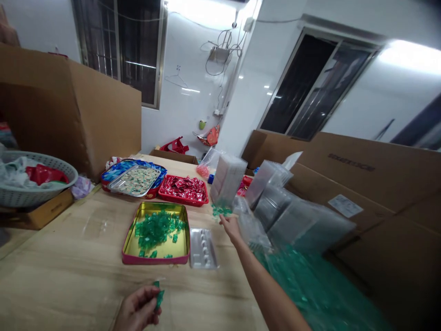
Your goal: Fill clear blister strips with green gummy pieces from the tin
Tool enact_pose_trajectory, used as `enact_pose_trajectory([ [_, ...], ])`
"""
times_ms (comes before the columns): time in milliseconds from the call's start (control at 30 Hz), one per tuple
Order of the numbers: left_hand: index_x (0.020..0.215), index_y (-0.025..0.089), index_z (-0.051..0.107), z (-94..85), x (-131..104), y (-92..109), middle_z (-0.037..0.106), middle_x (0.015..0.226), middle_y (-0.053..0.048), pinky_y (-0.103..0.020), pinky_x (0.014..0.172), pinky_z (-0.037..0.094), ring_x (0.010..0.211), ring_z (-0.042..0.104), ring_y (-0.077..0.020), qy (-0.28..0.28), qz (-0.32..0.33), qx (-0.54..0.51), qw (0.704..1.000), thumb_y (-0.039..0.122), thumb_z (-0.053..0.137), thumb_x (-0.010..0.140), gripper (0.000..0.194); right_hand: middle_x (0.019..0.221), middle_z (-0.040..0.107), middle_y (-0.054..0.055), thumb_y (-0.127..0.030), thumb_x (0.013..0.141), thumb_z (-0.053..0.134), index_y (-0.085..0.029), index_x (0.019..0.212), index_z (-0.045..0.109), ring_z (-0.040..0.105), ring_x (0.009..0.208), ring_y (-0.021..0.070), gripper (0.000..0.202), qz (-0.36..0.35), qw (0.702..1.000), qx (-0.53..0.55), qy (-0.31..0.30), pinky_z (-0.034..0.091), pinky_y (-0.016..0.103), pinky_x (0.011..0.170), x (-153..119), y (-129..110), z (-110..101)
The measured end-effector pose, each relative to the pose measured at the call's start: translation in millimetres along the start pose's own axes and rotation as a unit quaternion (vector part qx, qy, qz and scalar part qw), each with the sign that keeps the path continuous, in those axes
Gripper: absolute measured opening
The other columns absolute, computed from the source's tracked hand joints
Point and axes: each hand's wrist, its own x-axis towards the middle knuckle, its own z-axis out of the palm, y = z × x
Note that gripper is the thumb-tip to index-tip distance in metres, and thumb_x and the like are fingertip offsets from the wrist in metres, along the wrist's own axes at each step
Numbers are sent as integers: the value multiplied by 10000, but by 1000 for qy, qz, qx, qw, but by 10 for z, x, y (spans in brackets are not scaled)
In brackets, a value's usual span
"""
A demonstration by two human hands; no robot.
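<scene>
Grip of the left hand pinches green pieces at six o'clock from the tin; the right hand reaches small green bits at three, its hold unclear. Lifting one would likely need a fine pinch.

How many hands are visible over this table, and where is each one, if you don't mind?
2. The left hand pinches green pieces, nearer the camera than the gold-lined tin; the right hand is at the small green scatter beside the tall clear stack.
</scene>
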Motion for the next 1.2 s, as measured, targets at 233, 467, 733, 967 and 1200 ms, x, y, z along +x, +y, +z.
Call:
enact_pose_trajectory([
  [233,697,144,681,68,-209,21,631,620,-15,-241,564,430,574,539,-127,17,107,7,994,263,746,496,243,630,596,26,-459,568,684,-150,641,603,561,628,159,327,22,980,160,-116,442,271,598,-1003,-377,161],
  [467,681,146,632,159,-387,-6,641,668,-25,-243,622,443,661,572,-151,28,157,46,986,150,668,546,140,692,646,19,-316,585,781,-173,738,663,558,621,133,240,32,887,309,-342,429,246,602,-2660,-755,455],
  [733,645,152,574,106,-457,-167,609,633,-5,-223,574,421,620,565,-140,6,176,116,978,115,620,571,95,701,613,4,-264,579,789,-187,747,622,541,641,138,250,9,892,334,-304,421,247,604,-2950,-719,494],
  [967,614,142,575,81,-540,-171,584,599,7,-215,543,382,560,515,-111,-16,161,143,976,93,610,544,93,644,550,-24,-269,594,776,-182,729,585,481,598,115,250,1,893,316,-321,357,222,561,-3028,-596,466],
  [1200,630,142,546,92,-635,-106,555,581,36,-193,543,334,574,484,-88,-56,74,26,995,30,621,447,227,635,519,-35,-285,581,779,-180,708,535,453,582,103,294,27,868,355,-346,324,203,533,-3096,-553,492],
])
